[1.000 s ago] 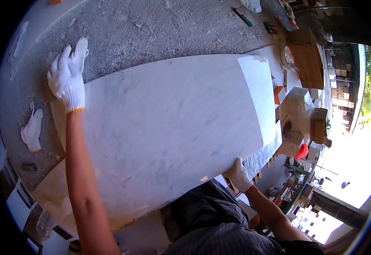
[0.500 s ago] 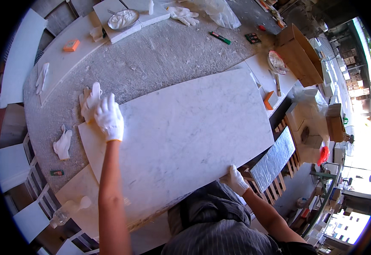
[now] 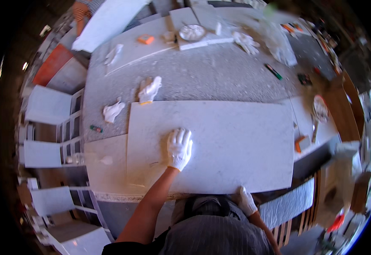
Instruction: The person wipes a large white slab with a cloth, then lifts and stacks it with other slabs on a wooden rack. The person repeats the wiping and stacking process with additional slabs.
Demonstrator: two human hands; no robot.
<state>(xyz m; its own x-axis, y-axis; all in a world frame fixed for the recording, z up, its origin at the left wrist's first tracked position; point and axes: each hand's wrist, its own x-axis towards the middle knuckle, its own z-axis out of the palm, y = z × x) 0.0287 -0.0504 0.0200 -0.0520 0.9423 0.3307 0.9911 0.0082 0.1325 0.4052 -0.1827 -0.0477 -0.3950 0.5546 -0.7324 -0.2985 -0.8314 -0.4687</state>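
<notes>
A white, grey-veined marble slab lies on the worktable in front of me. My left hand, in a white knit glove, rests flat on the slab's left half, fingers stretched out and nearly together. At the slab's near edge, toward its right end, my right hand holds the rim, also gloved; its fingertips come over the edge and part of the hand is hidden. Beyond the far left corner lie a crumpled white glove with a yellow-orange cuff and a second loose glove.
Across the grey, dusty tabletop are a bowl of white paste, an orange block, a green marker-like stick and clear plastic. Right stand another paste bowl and a cardboard box. Racked slabs line the left.
The whole view has swung round, so the slab now appears squarer to me. My left hand has moved from the slab's far left corner onto its surface, nearer me. My right hand stays at the near edge.
</notes>
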